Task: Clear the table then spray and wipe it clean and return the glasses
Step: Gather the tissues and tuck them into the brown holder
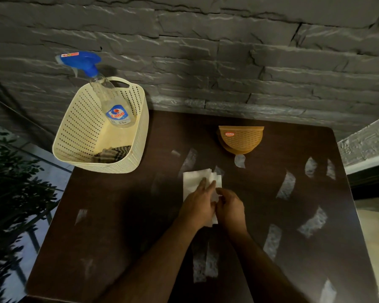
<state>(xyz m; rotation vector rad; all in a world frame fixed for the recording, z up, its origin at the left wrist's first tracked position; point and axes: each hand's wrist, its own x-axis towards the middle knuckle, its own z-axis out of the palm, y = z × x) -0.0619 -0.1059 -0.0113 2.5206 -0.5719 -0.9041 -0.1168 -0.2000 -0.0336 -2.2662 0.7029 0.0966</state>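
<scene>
Plant (13,193): dark foliage at the far left, beside the table's left edge.

Basket (74,132): cream, perforated, with a handle slot at its far rim; stands on the table's far-left corner, partly overhanging the edge.

Spray bottle (109,99): clear body, blue trigger head, blue "Colin" label; stands tilted inside the basket against its far wall, head rising above the rim and pointing left.

Cloth (113,153): checked, dark and pale, bunched in the basket's near right corner.

Table (118,226): dark brown, glossy, set against a grey stone wall (206,51); pale streaked reflections lie across its top.

Napkins (193,180): white, a small stack with fanned right edges, lying on the table near its middle, under both hands.

Left hand (198,204): laid palm down on the napkins, fingers straight and pressing them flat, nothing grasped.

Right hand (230,206): just right of the left hand and touching it, fingers curled and pinching the right edge of the napkins.

Holder (241,138): orange-brown, half-round, woven-look plastic with a red oval sticker; stands near the table's far edge, beyond the hands and apart from the napkins.

Ledge (365,145): pale grey, at the far right beyond the table's corner.
</scene>
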